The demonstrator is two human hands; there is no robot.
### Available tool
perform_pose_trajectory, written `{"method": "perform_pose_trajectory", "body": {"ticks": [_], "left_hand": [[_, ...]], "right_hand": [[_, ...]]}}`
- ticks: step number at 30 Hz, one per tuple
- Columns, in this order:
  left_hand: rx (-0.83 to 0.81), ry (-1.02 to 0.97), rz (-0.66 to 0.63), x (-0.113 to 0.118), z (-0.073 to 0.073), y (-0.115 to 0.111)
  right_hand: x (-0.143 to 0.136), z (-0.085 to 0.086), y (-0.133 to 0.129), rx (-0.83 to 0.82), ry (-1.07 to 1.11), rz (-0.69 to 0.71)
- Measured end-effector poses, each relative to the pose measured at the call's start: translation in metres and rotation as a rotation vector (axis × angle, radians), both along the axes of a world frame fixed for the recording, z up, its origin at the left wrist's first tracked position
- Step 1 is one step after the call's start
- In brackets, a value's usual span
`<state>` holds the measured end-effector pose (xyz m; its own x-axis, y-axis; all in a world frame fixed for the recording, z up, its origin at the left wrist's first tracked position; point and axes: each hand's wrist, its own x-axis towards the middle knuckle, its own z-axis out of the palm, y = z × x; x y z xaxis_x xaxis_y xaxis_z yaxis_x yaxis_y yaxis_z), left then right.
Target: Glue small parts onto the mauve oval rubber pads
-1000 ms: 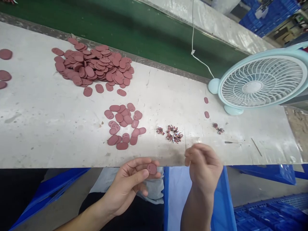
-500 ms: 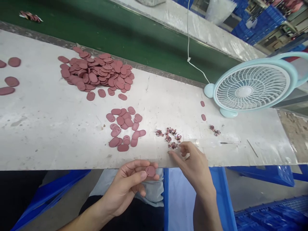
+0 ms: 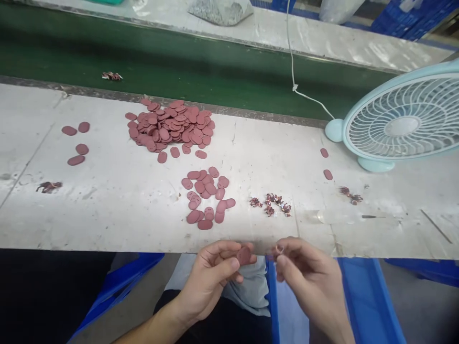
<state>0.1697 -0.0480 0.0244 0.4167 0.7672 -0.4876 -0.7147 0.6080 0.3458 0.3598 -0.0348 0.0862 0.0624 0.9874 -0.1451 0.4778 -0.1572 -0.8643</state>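
My left hand (image 3: 218, 274) pinches a flat reddish oval disc (image 3: 244, 256) between thumb and fingers, just off the table's front edge. To its right, my right hand (image 3: 304, 274) is closed on a small dark-red and white piece (image 3: 277, 251), blurred and partly covered by the fingertips. It looks like the little clustered pieces (image 3: 269, 210) lying on the table above that hand. A loose group of oval discs (image 3: 205, 187), some with small dark marks, lies above my left hand. Behind it is a bigger heap of similar discs (image 3: 168, 125).
A pale blue fan (image 3: 401, 126) stands at the right of the white table (image 3: 107, 215). A thin pointed tool (image 3: 373, 217) and a thin rod (image 3: 435, 226) lie in front of it. Beyond the table runs a green strip (image 3: 215, 71). Blue crate edges (image 3: 369, 296) show below.
My right hand has picked up one of the small clustered pieces and brought it down near the disc. The left hand still holds its disc. The whole view has shifted.
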Motion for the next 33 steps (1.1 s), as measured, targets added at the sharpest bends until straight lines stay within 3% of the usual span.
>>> {"method": "perform_pose_trajectory", "body": {"ticks": [3, 7, 20, 26, 33], "left_hand": [[0.032, 0.052, 0.026, 0.002, 0.003, 0.001], [0.060, 0.076, 0.011, 0.002, 0.006, 0.003], [0.081, 0.130, -0.015, 0.005, 0.003, 0.000], [0.107, 0.149, 0.021, 0.009, 0.003, -0.002], [0.130, 0.168, 0.019, 0.008, 0.001, -0.005]], "right_hand": [[-0.022, 0.006, -0.009, -0.100, 0.226, 0.065], [-0.035, 0.008, -0.005, -0.127, 0.218, 0.082], [-0.032, 0.010, 0.001, -0.074, 0.093, 0.132], [-0.031, 0.009, 0.001, -0.173, 0.231, 0.085], [-0.031, 0.000, -0.004, -0.135, 0.294, 0.059]]}}
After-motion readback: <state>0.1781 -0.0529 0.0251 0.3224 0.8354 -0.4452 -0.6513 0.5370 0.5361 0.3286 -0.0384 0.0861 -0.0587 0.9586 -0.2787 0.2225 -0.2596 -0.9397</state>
